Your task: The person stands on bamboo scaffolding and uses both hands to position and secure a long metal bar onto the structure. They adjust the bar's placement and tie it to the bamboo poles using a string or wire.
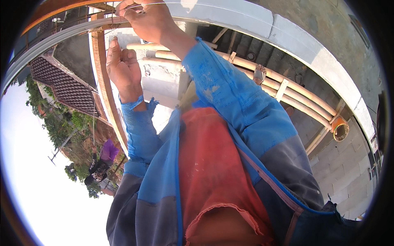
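Working position: both hands are raised in front of the person's chest, high in the head view, over the top of a block wall.
Right hand: the right hand [150, 18] sits at the top of the view, knuckles toward the camera, fingers curled and pressed together around a thin pale taut string [230, 8].
String: the thin string runs from the right hand's fingertips out to the right, along the upper edge of the long pale grey concrete block row [262, 22]; it lies just above that row and well clear of the left hand.
Left hand: the left hand [123, 67] is below and to the left of the right hand, apart from it, fingers folded into a loose fist with the thumb upright; whether it pinches anything I cannot tell.
Nearest to the left hand: the curved reddish-brown wooden plank [107, 92] passes just beside its outer edge, and a pale grey block face [164, 82] lies behind it.
Sleeves: frayed blue long sleeves [234, 94] cover both forearms, over a faded red shirt front [213, 172].
Scaffold: a bundle of tan bamboo poles [287, 92] runs diagonally below the block row, to the right of the right forearm, with a foot in a sandal [259, 74] resting on it.
Below: another person in a purple top [107, 151] stands far down on the ground among green plants [61, 123], beside a dark tiled roof [65, 84].
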`<state>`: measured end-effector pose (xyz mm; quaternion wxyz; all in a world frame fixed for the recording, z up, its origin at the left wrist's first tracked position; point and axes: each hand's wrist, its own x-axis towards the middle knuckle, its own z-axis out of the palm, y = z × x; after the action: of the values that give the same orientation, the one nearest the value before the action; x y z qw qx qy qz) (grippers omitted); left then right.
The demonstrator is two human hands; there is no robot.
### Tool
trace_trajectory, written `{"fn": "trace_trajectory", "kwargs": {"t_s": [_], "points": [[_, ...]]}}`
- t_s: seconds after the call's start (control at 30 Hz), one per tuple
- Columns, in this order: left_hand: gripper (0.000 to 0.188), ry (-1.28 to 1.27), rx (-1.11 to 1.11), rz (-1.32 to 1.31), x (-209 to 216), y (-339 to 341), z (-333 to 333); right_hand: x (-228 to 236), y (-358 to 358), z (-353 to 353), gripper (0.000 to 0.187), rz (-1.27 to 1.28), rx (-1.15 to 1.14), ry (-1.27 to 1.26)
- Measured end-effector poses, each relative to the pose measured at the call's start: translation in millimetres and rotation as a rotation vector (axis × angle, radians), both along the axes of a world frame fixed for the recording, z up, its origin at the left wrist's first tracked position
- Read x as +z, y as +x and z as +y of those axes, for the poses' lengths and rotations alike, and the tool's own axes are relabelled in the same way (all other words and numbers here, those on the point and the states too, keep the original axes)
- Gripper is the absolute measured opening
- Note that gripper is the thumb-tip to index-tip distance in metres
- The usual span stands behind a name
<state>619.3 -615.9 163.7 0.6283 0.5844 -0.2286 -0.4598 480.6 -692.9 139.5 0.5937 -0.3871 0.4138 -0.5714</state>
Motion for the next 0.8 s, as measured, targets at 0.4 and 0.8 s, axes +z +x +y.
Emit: {"fn": "trace_trajectory", "kwargs": {"t_s": [0.4, 0.8], "points": [[0.040, 0.026, -0.066, 0.155, 6.7, -5.4, -7.0, 8.8, -15.3, -23.0, 0.018, 0.054, -0.033, -0.233], [0.031, 0.069, -0.023, -0.044, -4.4, -2.6, -3.2, -6.5, -4.4, 18.4, 0.019, -0.054, 0.047, 0.004]]}}
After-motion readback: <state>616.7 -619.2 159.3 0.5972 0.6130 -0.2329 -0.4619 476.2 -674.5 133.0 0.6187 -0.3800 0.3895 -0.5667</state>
